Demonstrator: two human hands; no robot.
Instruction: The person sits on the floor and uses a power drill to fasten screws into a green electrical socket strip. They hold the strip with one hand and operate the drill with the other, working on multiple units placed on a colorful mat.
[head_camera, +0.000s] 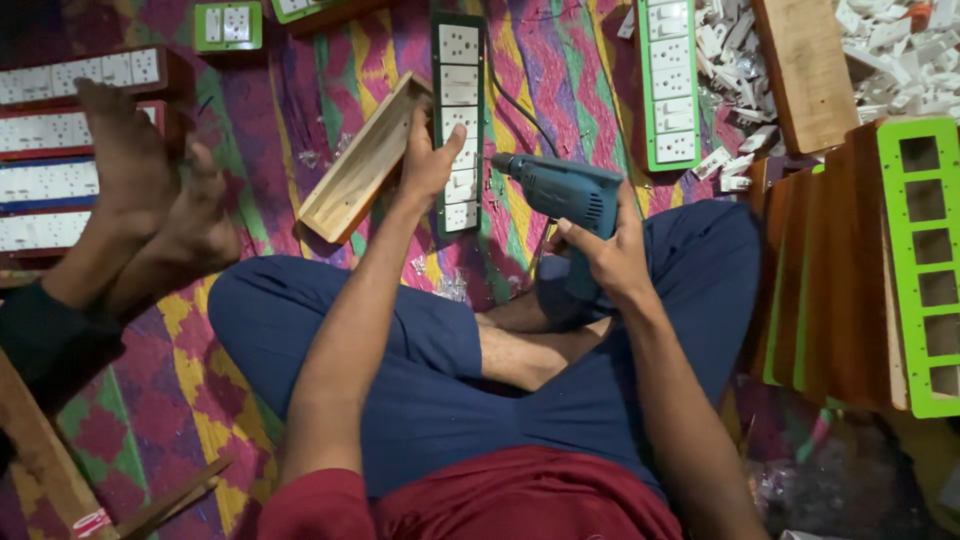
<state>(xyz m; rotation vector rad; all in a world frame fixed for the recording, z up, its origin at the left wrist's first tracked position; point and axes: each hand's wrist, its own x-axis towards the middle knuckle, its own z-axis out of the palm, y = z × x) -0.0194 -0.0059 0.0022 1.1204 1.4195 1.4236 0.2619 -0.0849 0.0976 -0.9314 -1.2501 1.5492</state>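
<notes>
Your right hand (608, 255) is wrapped tight round the handle of the blue drill (562, 190), bit pointing left. It looks heavy and rigid, so that handle is the place to hold. Your left hand (428, 160), fingers spread, steadies the socket strip (459, 70) beside the light wooden box (362, 160) on the patterned mat (200, 390). Both forearms reach forward over crossed legs.

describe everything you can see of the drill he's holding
The drill is a teal-blue corded power drill with a plastic-looking body and vent slots on its side. Its metal chuck and bit point left, toward the long switch board. It lies about level above the lap. The right hand grips its handle; the left hand is clear of it.
</notes>
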